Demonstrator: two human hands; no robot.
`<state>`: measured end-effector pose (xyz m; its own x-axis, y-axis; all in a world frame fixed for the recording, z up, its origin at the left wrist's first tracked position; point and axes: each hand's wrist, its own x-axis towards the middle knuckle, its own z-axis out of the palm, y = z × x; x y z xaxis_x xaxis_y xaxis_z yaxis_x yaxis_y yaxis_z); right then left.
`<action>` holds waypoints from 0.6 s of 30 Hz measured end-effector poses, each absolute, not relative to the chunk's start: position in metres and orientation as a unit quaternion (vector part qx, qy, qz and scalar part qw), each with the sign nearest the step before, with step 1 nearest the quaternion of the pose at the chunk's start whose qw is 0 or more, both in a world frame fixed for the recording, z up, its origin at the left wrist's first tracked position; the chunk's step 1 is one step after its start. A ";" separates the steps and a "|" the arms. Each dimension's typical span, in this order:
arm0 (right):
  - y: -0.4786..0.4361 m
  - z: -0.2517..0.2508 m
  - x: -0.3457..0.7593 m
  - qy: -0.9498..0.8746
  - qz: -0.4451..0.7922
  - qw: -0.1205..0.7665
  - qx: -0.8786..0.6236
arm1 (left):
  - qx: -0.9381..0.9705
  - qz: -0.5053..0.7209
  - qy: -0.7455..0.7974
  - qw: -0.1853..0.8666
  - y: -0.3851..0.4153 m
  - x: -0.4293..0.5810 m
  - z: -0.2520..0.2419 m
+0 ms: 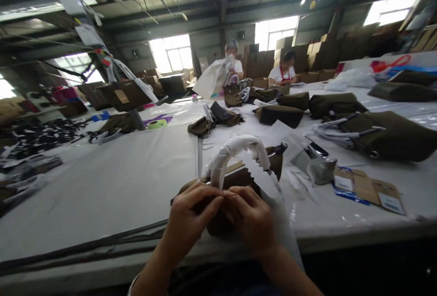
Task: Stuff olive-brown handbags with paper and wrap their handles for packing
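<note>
A dark olive-brown handbag (pixel 276 165) stands at the table's front edge, close to my body. Its arched handle (pixel 239 143) is wrapped in white paper, and a zipper (pixel 235 172) runs along its top. At the near foot of the handle, my left hand (pixel 193 209) is closed, thumb and fingers pinched together. My right hand (pixel 252 218) is closed just beside it, fingertips almost meeting the left ones. A thin dark strip or thread shows between the fingertips, too small to name. White wrapping hangs down by the right hand. The hands hide much of the bag's front.
Brown cardboard tags (pixel 363 189) and a grey plastic-wrapped piece (pixel 321 166) lie to the right. Several olive bags (pixel 392 134) lie beyond. Green tape (pixel 157 124) sits near a metal post on the left. Two people work across the table; one holds a white sheet (pixel 211 79).
</note>
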<state>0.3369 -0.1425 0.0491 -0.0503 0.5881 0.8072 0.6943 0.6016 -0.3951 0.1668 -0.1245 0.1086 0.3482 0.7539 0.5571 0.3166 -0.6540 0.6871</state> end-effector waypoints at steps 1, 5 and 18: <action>-0.141 0.049 0.337 -0.725 -0.055 0.524 -0.444 | 0.788 0.464 0.334 0.227 -0.125 0.168 0.107; -0.138 0.047 0.338 -0.725 -0.047 0.528 -0.440 | 0.803 0.470 0.325 0.167 -0.123 0.173 0.099; -0.155 0.063 0.353 -0.609 0.252 0.548 -0.515 | 0.814 0.476 0.312 0.118 -0.120 0.179 0.088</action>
<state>0.3528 -0.1548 0.0634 0.1311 0.9034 0.4083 0.3511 0.3428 -0.8713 0.1790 -0.1201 0.0883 0.3518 0.6198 0.7015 0.3943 -0.7778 0.4895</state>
